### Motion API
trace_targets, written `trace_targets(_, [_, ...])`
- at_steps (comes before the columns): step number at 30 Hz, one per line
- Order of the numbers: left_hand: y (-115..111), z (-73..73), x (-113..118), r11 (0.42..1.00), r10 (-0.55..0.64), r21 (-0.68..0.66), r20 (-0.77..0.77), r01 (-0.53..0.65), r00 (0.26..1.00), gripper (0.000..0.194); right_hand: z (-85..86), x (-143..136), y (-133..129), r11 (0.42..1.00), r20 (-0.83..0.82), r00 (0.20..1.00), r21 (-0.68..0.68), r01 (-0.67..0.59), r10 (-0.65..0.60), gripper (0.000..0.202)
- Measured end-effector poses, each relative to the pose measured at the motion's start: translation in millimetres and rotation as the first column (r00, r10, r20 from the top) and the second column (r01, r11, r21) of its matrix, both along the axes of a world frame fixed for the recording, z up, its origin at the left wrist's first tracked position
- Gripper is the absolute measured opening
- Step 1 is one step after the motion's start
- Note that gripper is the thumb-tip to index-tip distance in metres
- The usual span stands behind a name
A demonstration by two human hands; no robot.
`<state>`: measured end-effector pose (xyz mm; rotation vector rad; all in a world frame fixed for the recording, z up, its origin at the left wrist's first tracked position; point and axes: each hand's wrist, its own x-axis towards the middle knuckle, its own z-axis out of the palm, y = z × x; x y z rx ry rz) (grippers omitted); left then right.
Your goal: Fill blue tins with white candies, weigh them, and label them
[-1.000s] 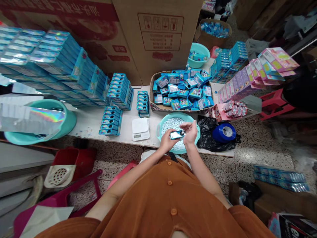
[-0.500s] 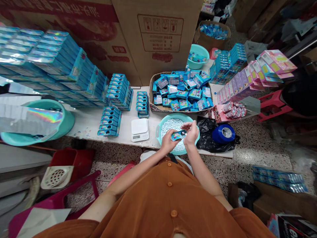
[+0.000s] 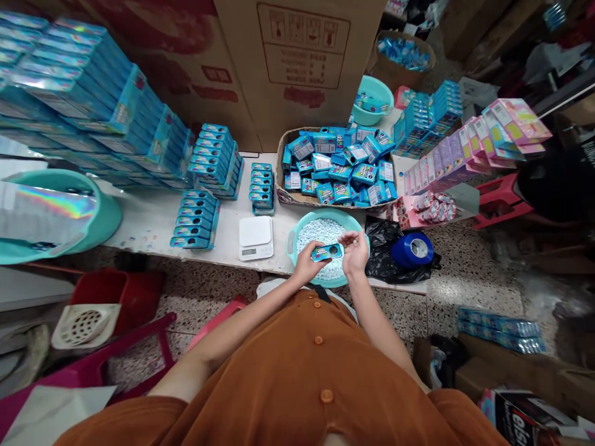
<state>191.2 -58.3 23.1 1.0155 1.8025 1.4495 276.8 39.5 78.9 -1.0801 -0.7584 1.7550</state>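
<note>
On the desk, the turquoise basin of white pellets lay beneath both hands: the left hand gripped a small blue box, while the right hand was open and loosely cupped by its far end, its contents too small to tell. Keeping both steady over the basin seemed wisest, so strays would fall inside. Around stood a carton of blue packs, black bag, white scale and blue roll, none apparently blocking the hands.
</note>
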Motion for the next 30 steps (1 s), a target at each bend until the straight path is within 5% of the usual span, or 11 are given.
trace_targets(3, [-11, 4.2, -14, 1.000, 0.005, -0.016, -0.107, -0.006, 0.994, 0.029, -19.2, 11, 5, 0.995, 0.053, 0.997, -0.081, 0.062, -0.058, 0.036])
trace_targets(9, [-27, 11.8, -29, 0.995, 0.054, -0.067, -0.213, -0.070, 0.975, 0.031, -40.4, 12, 4, 0.979, 0.167, 0.985, -0.206, -0.007, 0.042, 0.035])
trace_targets(15, [-25, 13.5, -26, 0.993, 0.016, -0.108, -0.214, -0.040, 0.977, 0.033, -27.6, -11, -16, 0.984, 0.192, 0.969, 0.057, -0.167, 0.153, 0.042])
trace_targets(17, [-24, 16.4, -25, 0.994, 0.012, -0.104, -0.202, -0.034, 0.979, 0.034, -22.6, -14, -23, 0.905, 0.333, 0.906, 0.241, -0.351, 0.263, 0.044])
trace_targets(19, [-23, 19.4, -24, 0.993, 0.023, -0.113, -0.190, -0.045, 0.982, 0.035, -19.9, -15, -27, 0.744, 0.526, 0.790, 0.380, -0.550, 0.315, 0.039])
trace_targets(21, [-24, 21.0, -25, 0.990, 0.032, -0.131, -0.185, -0.057, 0.982, 0.034, -20.1, -14, -29, 0.587, 0.675, 0.679, 0.435, -0.683, 0.289, 0.032])
trace_targets(24, [-30, 18.9, -29, 0.988, 0.031, -0.143, -0.184, -0.058, 0.982, 0.033, -25.2, -14, -30, 0.470, 0.754, 0.598, 0.438, -0.767, 0.273, 0.037])
trace_targets(27, [-44, 11.2, -42, 0.980, 0.094, -0.153, -0.218, -0.130, 0.971, 0.034, -34.2, -13, -29, 0.519, 0.714, 0.639, 0.446, -0.729, 0.284, 0.045])
trace_targets(30, [-65, -2.1, -70, 0.916, 0.272, -0.227, -0.251, -0.330, 0.929, 0.039, -46.2, -4, -23, 0.681, 0.659, 0.711, 0.406, -0.610, 0.243, 0.049])
